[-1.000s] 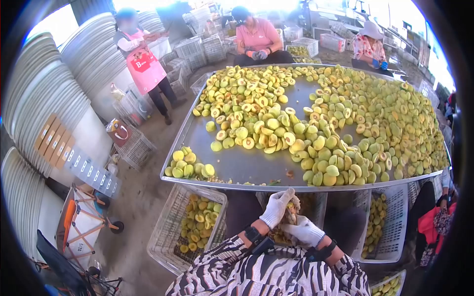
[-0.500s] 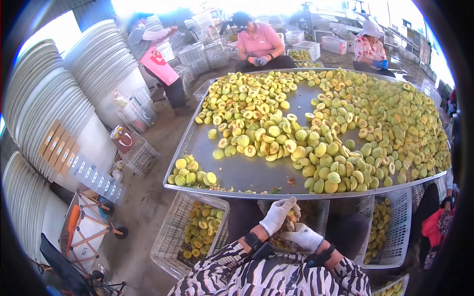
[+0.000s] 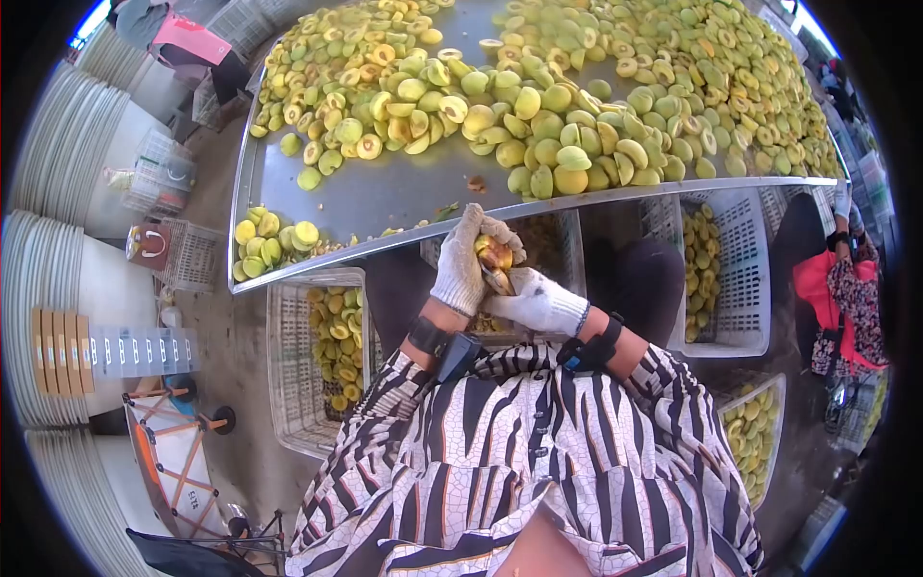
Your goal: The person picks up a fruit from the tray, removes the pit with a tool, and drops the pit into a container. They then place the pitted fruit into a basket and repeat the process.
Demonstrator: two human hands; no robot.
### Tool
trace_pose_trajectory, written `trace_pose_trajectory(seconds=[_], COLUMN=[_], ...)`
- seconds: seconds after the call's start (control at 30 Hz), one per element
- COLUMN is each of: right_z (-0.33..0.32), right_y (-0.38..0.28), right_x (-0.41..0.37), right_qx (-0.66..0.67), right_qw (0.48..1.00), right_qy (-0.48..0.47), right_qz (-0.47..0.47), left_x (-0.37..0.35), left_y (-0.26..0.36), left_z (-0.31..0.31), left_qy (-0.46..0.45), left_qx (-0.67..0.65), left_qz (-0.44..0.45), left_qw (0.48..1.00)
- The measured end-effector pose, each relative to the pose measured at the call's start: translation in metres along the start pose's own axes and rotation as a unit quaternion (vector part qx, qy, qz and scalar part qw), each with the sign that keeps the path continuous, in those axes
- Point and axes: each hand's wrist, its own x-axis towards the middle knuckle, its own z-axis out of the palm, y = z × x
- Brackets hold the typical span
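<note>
My left hand (image 3: pixel 463 262), in a white knit glove, is closed around a yellow-brown fruit (image 3: pixel 494 252) just below the table's front edge. The fruit's surface looks browned and wet, unlike the greener pieces on the table. My right hand (image 3: pixel 543 302), also gloved, is closed close beneath it. A narrow, shiny tool (image 3: pixel 499 281) shows between its fingers and points up at the fruit; its exact kind is hard to make out. Yellow-green fruit halves (image 3: pixel 538 125), several with brown hollows, are heaped on the metal table (image 3: pixel 375 197) ahead of both hands.
Crates of fruit stand at my left (image 3: pixel 288 375) and right (image 3: pixel 745 279), with another crate (image 3: pixel 769 433) behind the right one. Stacked white tubs (image 3: pixel 58 163) and a folding cart (image 3: pixel 178 462) are farther left. A co-worker's pink bag (image 3: pixel 817 288) is at far right.
My view has tilted downward, so the table sits higher and more of my striped shirt shows. The fruit in my left hand is turned more into view; both hands remain together.
</note>
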Motion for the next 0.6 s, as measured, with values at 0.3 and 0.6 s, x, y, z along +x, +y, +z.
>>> trace_pose_trajectory(seconds=[0.3,0.6], right_z=[0.002,-0.022], right_y=[0.028,0.082], right_x=[0.012,0.034], right_qx=[-0.309,-0.557], right_qw=[0.938,0.827], right_qy=[0.078,-0.005], right_qz=[-0.136,0.067], left_x=[0.012,-0.072], left_y=[0.016,0.136], left_z=[-0.036,-0.117], left_qy=[0.029,0.392], left_qx=[-0.104,0.495], left_qz=[-0.039,0.265], left_qw=[0.993,0.728])
